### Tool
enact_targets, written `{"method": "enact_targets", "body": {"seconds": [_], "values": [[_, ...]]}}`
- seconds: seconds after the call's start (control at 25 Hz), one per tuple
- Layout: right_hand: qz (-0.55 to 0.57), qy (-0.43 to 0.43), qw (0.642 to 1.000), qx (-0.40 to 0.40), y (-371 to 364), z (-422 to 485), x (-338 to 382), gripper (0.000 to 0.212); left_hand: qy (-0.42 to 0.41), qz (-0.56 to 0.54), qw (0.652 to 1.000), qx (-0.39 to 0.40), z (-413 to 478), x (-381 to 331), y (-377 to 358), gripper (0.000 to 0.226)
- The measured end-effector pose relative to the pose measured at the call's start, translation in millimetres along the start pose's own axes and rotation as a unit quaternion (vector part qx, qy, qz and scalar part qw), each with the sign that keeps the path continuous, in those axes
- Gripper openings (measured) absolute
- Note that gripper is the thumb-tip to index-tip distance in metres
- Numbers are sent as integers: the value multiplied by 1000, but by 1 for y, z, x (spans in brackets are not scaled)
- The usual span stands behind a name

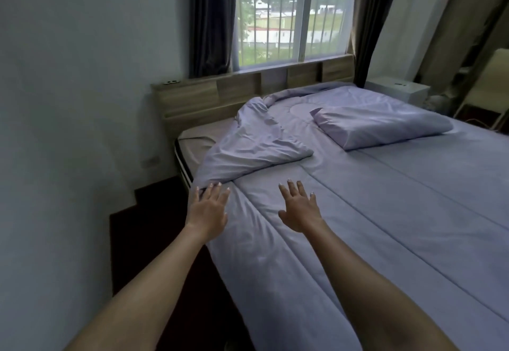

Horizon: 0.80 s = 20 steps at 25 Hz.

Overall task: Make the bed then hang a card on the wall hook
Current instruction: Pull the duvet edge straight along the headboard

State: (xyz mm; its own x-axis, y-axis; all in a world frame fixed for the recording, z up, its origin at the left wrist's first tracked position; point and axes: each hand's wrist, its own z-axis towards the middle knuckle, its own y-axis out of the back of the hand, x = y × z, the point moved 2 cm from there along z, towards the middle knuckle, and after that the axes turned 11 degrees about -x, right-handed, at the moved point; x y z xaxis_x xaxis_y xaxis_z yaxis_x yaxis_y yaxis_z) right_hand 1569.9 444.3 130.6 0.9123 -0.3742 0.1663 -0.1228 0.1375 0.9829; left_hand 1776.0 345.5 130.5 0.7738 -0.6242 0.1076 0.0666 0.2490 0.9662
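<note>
A lilac quilted blanket (371, 213) covers most of the bed. Its near top corner is folded back into a rumpled triangle (253, 146), baring the grey mattress sheet (198, 141). A lilac pillow (380, 124) lies on the blanket towards the headboard. My left hand (208, 207) is open, fingers spread, at the bed's left edge, fingertips touching the base of the folded corner. My right hand (298, 207) is open, palm down over the flat blanket beside it. No card or wall hook is in view.
A wooden headboard (209, 97) runs under a barred window (292, 14) with dark curtains. A plain wall (68, 102) stands close on the left, with a narrow strip of dark floor (154, 226) between it and the bed. A white bedside table (396, 89) stands at the far right.
</note>
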Motion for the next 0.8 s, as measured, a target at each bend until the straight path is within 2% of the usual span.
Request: {"method": "enact_targets", "body": {"seconds": [0.24,0.4,0.56,0.64,0.72,0.8], "values": [[2,-101,994,48,-70,144,-17,73,-66,7,997,47,136,51,-83,67],[46,-106,991,71,-79,236,8,74,-84,2,996,23,209,93,-111,58],[118,-147,980,57,-95,295,10,72,-109,-11,990,93,253,108,-166,51],[139,-215,964,67,-116,306,-12,72,-154,1,982,114,276,110,-194,51],[167,-299,938,60,-142,311,-34,68,-186,-11,974,132,302,109,-226,62],[233,-391,890,15,-165,320,-49,64,-197,-27,967,158,327,106,-255,78]]}}
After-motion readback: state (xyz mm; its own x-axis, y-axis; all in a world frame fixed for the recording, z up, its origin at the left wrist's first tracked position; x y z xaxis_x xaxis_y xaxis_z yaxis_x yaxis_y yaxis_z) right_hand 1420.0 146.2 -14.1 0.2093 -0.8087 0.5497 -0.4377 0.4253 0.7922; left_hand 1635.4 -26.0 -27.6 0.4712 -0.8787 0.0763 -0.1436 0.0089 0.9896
